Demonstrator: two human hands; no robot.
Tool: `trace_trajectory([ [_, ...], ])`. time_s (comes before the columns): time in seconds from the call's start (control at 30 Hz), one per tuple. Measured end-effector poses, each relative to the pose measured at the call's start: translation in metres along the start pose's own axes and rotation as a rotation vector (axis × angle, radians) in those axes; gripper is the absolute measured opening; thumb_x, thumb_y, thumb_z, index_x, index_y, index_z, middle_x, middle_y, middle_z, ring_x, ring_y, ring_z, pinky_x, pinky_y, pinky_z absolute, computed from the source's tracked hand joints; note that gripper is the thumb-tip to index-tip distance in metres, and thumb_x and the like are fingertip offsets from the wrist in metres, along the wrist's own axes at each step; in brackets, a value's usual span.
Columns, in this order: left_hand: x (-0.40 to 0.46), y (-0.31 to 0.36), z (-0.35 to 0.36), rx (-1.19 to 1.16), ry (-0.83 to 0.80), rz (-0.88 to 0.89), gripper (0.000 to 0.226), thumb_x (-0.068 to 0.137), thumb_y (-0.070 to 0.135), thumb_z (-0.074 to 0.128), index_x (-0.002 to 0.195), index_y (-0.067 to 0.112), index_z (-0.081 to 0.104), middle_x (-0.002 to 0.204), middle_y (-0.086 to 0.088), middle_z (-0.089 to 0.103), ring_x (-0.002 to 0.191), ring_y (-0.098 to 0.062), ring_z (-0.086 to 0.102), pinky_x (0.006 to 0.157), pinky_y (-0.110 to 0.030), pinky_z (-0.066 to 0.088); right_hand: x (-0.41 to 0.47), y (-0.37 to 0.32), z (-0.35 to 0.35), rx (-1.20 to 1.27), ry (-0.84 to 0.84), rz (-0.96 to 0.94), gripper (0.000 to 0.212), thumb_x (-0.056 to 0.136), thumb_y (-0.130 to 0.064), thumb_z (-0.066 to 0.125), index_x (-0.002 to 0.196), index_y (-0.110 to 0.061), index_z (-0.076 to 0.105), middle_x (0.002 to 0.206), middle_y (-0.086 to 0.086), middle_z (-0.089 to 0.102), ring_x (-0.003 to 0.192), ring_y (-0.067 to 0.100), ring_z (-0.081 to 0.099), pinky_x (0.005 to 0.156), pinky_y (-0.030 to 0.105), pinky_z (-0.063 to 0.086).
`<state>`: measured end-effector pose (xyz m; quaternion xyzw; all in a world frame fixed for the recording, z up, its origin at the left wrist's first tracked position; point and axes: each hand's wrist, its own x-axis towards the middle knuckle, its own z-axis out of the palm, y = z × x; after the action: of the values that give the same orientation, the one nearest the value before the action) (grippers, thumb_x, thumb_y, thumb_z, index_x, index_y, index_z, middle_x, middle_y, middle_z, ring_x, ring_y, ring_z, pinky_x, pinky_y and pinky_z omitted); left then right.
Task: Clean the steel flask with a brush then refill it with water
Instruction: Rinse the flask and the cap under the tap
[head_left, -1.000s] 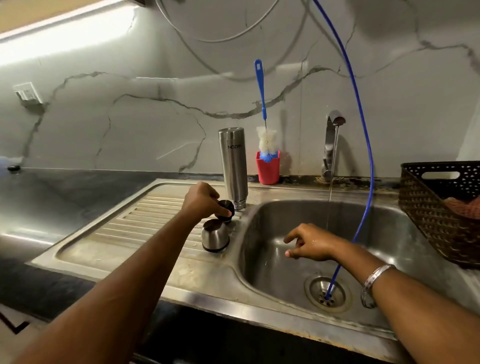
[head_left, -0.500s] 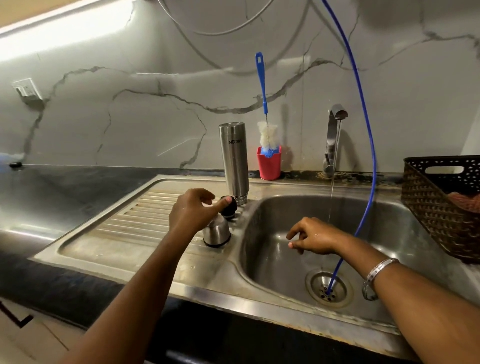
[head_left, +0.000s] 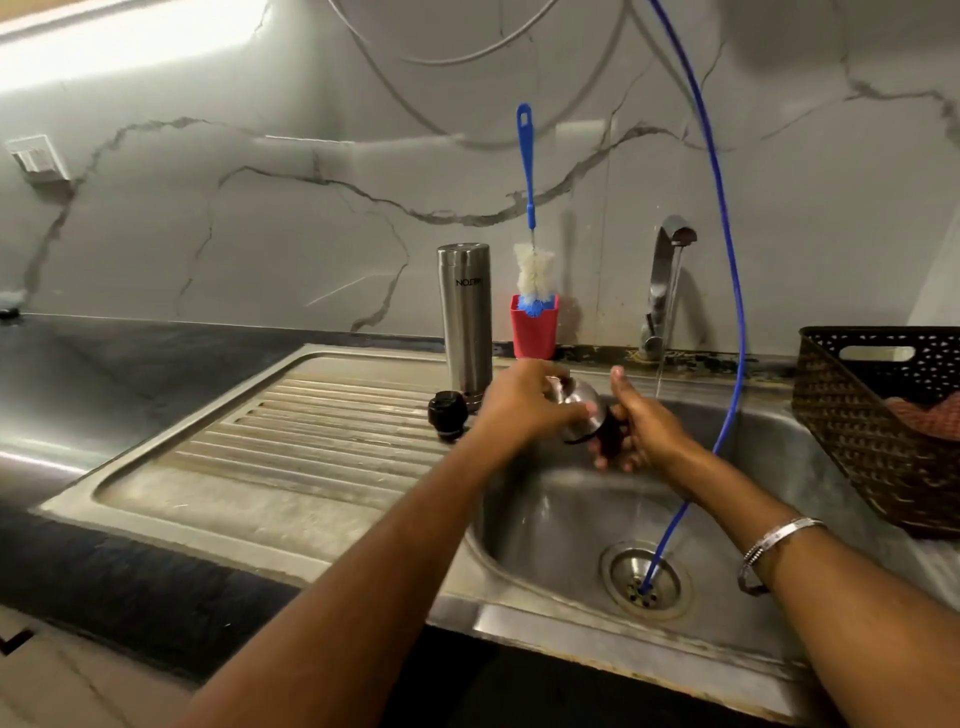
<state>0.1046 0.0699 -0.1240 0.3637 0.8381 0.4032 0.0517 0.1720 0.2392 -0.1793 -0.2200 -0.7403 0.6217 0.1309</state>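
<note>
Both forearms bare, no sleeves in view. Left hand (head_left: 524, 405) without rings or band. Silver metal bangle (head_left: 774, 551) loose round wrist just behind right hand (head_left: 644, 431); flat, shiny.

Flask (head_left: 466, 322): upright, just behind the sink (head_left: 571, 499).
Cap (head_left: 581, 410): over the sink, gripped by left hand (head_left: 524, 402); right hand (head_left: 641, 428) fingers curl beneath.
Stopper (head_left: 448, 414): left of sink.
Brush (head_left: 532, 260): behind sink.

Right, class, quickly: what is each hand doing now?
Left hand: fingers gripping the steel cap.
Right hand: fingers touching the cap's dark underside; grip cannot be told.
</note>
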Motion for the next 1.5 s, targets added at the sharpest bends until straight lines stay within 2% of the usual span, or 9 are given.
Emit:
trace_trajectory([
  [0.27, 0.070, 0.030, 0.120, -0.261, -0.092, -0.093, 0.026, 0.105, 0.043, 0.035, 0.113, 0.022, 0.047, 0.114, -0.012, 0.063, 0.103, -0.030, 0.063, 0.096, -0.048, 0.052, 0.009, 0.003, -0.030, 0.301, 0.399, 0.034, 0.033, 0.100, -0.039, 0.060, 0.102, -0.008, 0.073, 0.099, 0.016, 0.076, 0.093, 0.029, 0.072, 0.084, 0.044, 0.061],
  [0.43, 0.100, 0.012, 0.135, -0.418, -0.100, -0.266, 0.032, 0.103, 0.032, 0.035, 0.094, 0.014, 0.059, 0.101, -0.019, 0.069, 0.086, -0.034, 0.067, 0.073, -0.041, 0.059, 0.008, 0.009, -0.034, -0.033, 0.341, -0.069, 0.030, 0.103, -0.034, 0.056, 0.093, -0.012, 0.075, 0.090, 0.008, 0.075, 0.087, 0.021, 0.071, 0.075, 0.030, 0.058],
  [0.63, 0.101, 0.007, 0.140, -1.062, -0.192, -0.638, 0.043, 0.106, 0.037, 0.031, 0.090, 0.007, 0.060, 0.065, -0.008, 0.057, 0.046, -0.014, 0.047, 0.036, -0.019, 0.032, 0.002, 0.010, -0.034, -0.079, 0.273, -0.108, 0.020, 0.103, -0.014, 0.055, 0.106, -0.004, 0.073, 0.094, 0.007, 0.071, 0.073, 0.009, 0.065, 0.051, 0.008, 0.047],
  [0.73, 0.102, 0.012, 0.158, -0.937, 0.080, -0.274, 0.053, 0.108, 0.050, 0.028, 0.114, 0.011, 0.063, 0.101, -0.012, 0.070, 0.091, -0.021, 0.068, 0.081, -0.035, 0.057, 0.005, 0.007, -0.028, 0.023, 0.397, -0.110, 0.022, 0.104, -0.022, 0.055, 0.098, -0.015, 0.075, 0.088, 0.001, 0.074, 0.082, 0.012, 0.068, 0.059, 0.015, 0.049],
  [0.83, 0.092, 0.009, 0.158, -0.533, 0.172, 0.162, 0.039, 0.109, 0.049, 0.024, 0.104, 0.026, 0.055, 0.099, -0.001, 0.064, 0.091, -0.012, 0.063, 0.077, -0.029, 0.050, 0.006, -0.002, -0.027, 0.208, 0.474, -0.034, 0.023, 0.104, -0.027, 0.056, 0.094, -0.019, 0.074, 0.090, 0.003, 0.077, 0.088, 0.016, 0.072, 0.075, 0.029, 0.057],
  [0.97, 0.097, 0.003, 0.150, -0.197, 0.169, 0.112, 0.040, 0.109, 0.039, 0.028, 0.086, 0.023, 0.057, 0.081, 0.001, 0.062, 0.075, -0.012, 0.057, 0.065, -0.031, 0.040, 0.000, 0.002, -0.041, 0.020, 0.351, -0.086, 0.023, 0.104, -0.029, 0.055, 0.093, -0.025, 0.075, 0.092, 0.000, 0.077, 0.094, 0.018, 0.072, 0.086, 0.034, 0.057],
  [1.27, 0.096, 0.010, 0.152, -1.051, -0.153, -0.561, 0.065, 0.105, 0.055, 0.023, 0.098, 0.009, 0.067, 0.076, -0.008, 0.064, 0.063, -0.015, 0.056, 0.060, -0.027, 0.048, 0.002, 0.010, -0.027, -0.019, 0.409, -0.159, 0.024, 0.105, -0.026, 0.053, 0.093, -0.020, 0.073, 0.088, 0.004, 0.075, 0.084, 0.016, 0.069, 0.072, 0.027, 0.054],
  [1.37, 0.099, 0.010, 0.163, -0.845, -0.005, -0.336, 0.070, 0.105, 0.062, 0.018, 0.106, 0.013, 0.067, 0.092, -0.007, 0.070, 0.089, -0.016, 0.066, 0.086, -0.034, 0.054, 0.006, 0.014, -0.018, 0.142, 0.475, -0.053, 0.026, 0.106, -0.029, 0.051, 0.093, -0.019, 0.071, 0.087, 0.005, 0.075, 0.087, 0.019, 0.071, 0.081, 0.036, 0.058],
  [1.5, 0.090, 0.005, 0.164, -0.368, 0.178, 0.159, 0.038, 0.109, 0.049, 0.027, 0.104, 0.023, 0.053, 0.096, 0.003, 0.057, 0.082, -0.010, 0.059, 0.069, -0.027, 0.047, 0.010, 0.008, -0.024, 0.456, 0.470, 0.103, 0.027, 0.104, -0.033, 0.055, 0.094, -0.015, 0.072, 0.091, 0.010, 0.076, 0.092, 0.025, 0.072, 0.085, 0.042, 0.059],
])
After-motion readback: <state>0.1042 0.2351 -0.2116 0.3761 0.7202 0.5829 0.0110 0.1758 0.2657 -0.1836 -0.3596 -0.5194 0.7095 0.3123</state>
